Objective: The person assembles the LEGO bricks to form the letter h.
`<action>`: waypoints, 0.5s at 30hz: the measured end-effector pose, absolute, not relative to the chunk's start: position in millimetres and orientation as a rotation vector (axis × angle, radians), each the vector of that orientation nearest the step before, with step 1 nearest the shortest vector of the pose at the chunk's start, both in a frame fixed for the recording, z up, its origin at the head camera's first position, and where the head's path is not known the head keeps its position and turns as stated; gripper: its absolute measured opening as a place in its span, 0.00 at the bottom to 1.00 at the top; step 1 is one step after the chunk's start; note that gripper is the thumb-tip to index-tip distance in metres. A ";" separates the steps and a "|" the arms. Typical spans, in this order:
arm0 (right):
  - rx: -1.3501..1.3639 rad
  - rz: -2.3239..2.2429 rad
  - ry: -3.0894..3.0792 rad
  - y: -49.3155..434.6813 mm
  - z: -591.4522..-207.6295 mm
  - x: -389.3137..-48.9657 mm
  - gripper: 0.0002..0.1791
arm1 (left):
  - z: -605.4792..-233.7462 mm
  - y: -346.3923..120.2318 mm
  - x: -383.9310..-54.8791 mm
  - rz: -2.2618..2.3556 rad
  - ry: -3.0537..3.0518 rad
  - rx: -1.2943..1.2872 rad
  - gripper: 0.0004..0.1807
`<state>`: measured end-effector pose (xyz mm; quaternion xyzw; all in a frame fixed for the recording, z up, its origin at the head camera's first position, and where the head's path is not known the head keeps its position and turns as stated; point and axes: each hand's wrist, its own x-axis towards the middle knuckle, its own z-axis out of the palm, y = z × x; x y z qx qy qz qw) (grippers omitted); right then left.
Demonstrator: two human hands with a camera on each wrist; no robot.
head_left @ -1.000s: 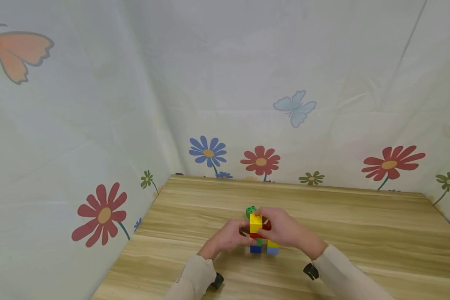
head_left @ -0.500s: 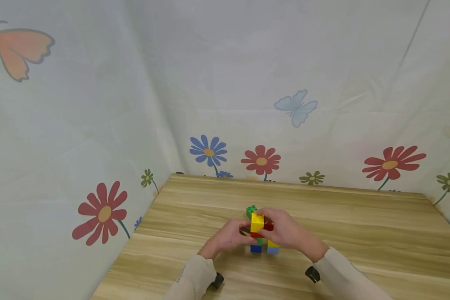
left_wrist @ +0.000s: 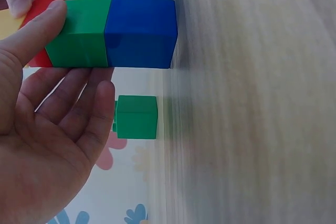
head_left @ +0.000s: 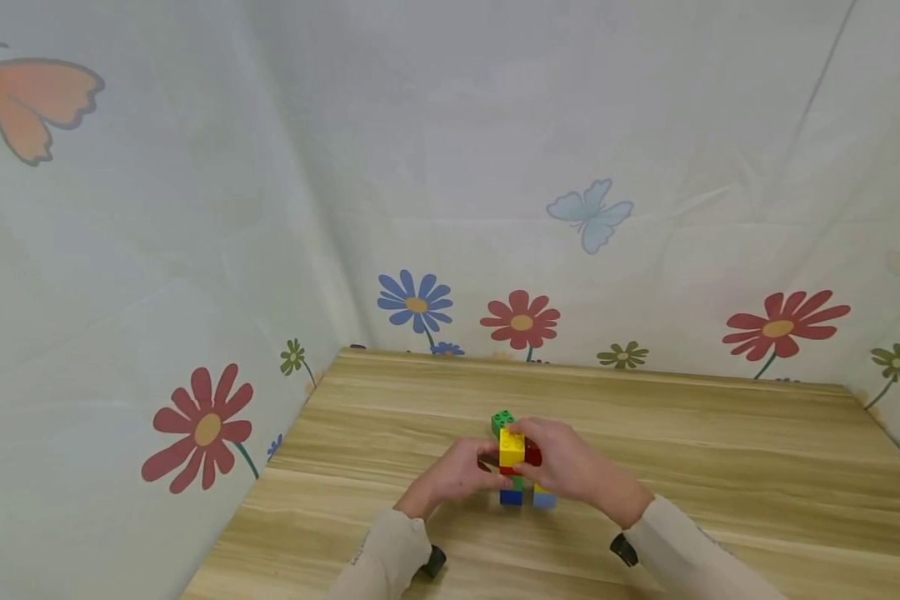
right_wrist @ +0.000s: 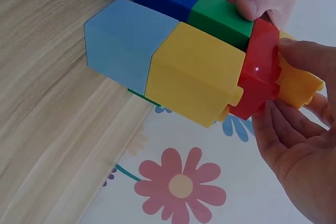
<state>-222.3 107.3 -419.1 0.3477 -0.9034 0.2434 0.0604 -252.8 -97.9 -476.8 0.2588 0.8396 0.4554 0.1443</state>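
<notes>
In the head view my left hand [head_left: 461, 471] holds the stacked toy bricks from the left. Its thumb lies on a green brick [left_wrist: 79, 32], which sits on a dark blue brick [left_wrist: 140, 34]; its fingers reach behind. My right hand [head_left: 562, 458] pinches the top yellow brick [head_left: 512, 448] between thumb and fingers. Under that brick is a red brick [right_wrist: 260, 61], partly covered by fingers in the head view. Beside the dark blue and green pair, a second yellow brick [right_wrist: 194, 72] stands on a light blue brick [right_wrist: 126, 45], with some of its studs showing.
A loose green brick [left_wrist: 136, 117] stands on the wooden table [head_left: 682, 450] behind the stack. Flower-printed white sheeting [head_left: 450, 167] rises at the table's back and left edges. Black straps [head_left: 624, 550] sit at both wrists.
Both hands keep their places on the bricks. The top yellow brick and the right hand shift only very slightly; the camera also moves a little.
</notes>
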 end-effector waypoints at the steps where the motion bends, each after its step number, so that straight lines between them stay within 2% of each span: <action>1: 1.050 0.746 -2.730 107.4 -419.6 -222.4 0.26 | -476.9 -98.0 -253.0 1.312 2.419 0.745 0.17; 15: 1.069 0.844 -2.674 111.7 -427.9 -227.7 0.26 | -476.3 -97.6 -252.7 1.301 2.431 0.742 0.16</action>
